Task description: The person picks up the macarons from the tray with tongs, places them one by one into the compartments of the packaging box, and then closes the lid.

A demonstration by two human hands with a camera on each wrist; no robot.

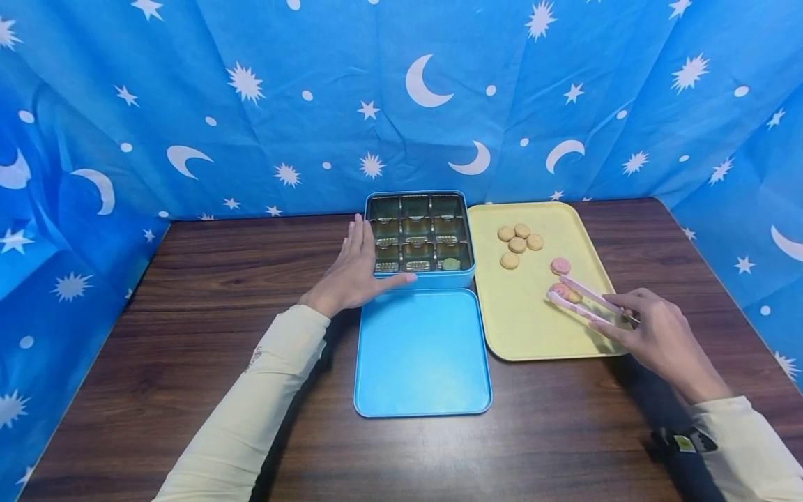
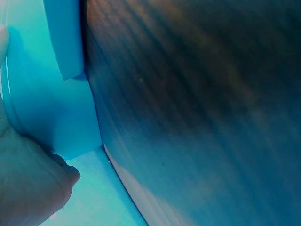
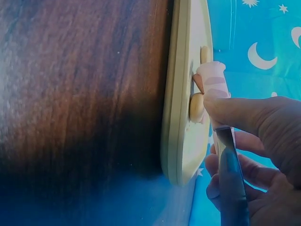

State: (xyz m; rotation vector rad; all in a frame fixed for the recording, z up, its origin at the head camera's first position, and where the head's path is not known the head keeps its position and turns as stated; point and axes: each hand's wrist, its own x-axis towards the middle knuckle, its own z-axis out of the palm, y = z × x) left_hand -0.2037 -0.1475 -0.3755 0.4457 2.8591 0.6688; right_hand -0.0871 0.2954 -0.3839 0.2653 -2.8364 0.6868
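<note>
My left hand [image 1: 351,268] steadies the blue square tin [image 1: 439,280], straight fingers along its left side and thumb at its front edge. A divided insert [image 1: 416,240] fills the tin, with a green macaron [image 1: 450,264] in the front right compartment. My right hand [image 1: 659,335] holds pink-tipped tongs [image 1: 586,286] over the yellow tray [image 1: 521,321]. The tongs' tips are around a pink macaron [image 1: 558,290]; whether they grip it I cannot tell. A tan macaron [image 1: 574,296] lies against it, partly hidden by the tongs. Another pink macaron [image 1: 561,265] lies just behind.
Several tan macarons [image 1: 517,245] are grouped toward the back of the tray. The blue lid [image 1: 423,355] lies flat in front of the tin. A blue patterned cloth [image 1: 376,104] hangs behind and beside the dark wooden table [image 1: 188,314].
</note>
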